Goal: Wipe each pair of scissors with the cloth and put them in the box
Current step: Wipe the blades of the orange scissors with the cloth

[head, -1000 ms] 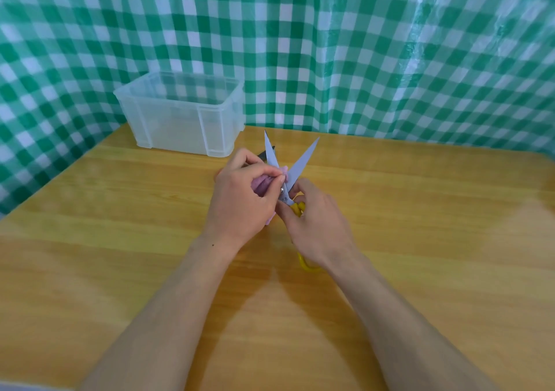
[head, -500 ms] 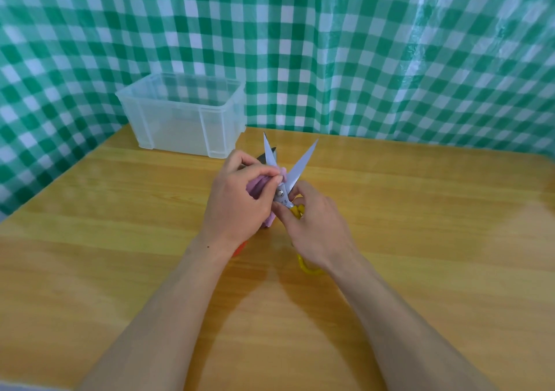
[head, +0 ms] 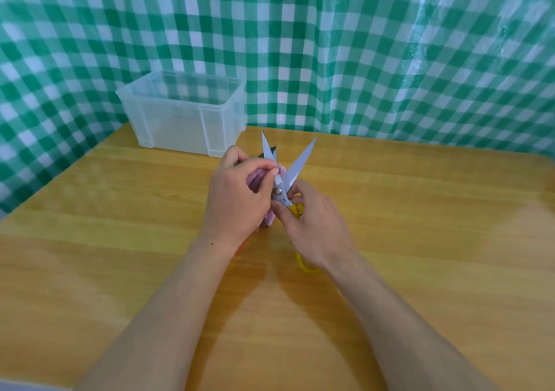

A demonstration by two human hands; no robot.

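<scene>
My right hand (head: 315, 225) grips the yellow handles of a pair of scissors (head: 295, 168), blades spread wide and pointing up and away. My left hand (head: 237, 198) pinches a bunched pink cloth (head: 255, 180) against the left blade near the pivot. Part of a yellow handle loop (head: 306, 266) shows under my right wrist. The clear plastic box (head: 180, 114) stands at the table's back left. Behind the left blade a dark object (head: 271, 151) peeks out, and a red-orange bit (head: 241, 248) shows under my left wrist; I cannot tell what they are.
The wooden table (head: 420, 240) stretches to the right and toward me. A green and white checked sheet (head: 360, 45) hangs behind and to the left of the table.
My left hand with the cloth has slid slightly up the left blade from the pivot. The scissors and right hand have stayed almost still.
</scene>
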